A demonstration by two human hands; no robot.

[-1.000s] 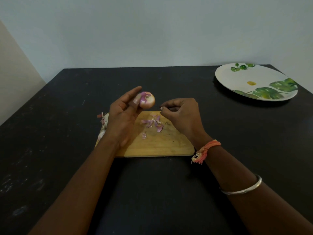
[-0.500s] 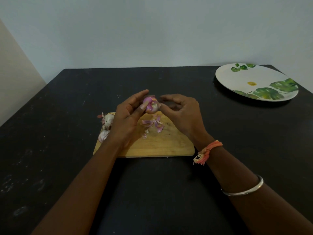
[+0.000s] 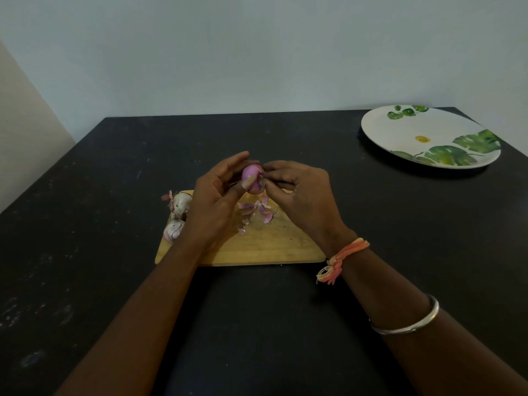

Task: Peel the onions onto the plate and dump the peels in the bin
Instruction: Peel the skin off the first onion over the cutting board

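A person's left hand [image 3: 213, 201] is holding a small purple onion [image 3: 253, 178] just above a wooden cutting board [image 3: 271, 244], fingers curling round it. The right hand [image 3: 303, 195] is pinching the onion's skin with its fingers. Loose peels [image 3: 257, 210] are lying on the cutting board, two unpeeled onions [image 3: 178, 207] at its left end. A plate [image 3: 400, 132] is sitting well right of the cutting board.

Head-worn camera looks forward and down, close above the hands [image 3: 263, 195] and table [image 3: 114, 224].
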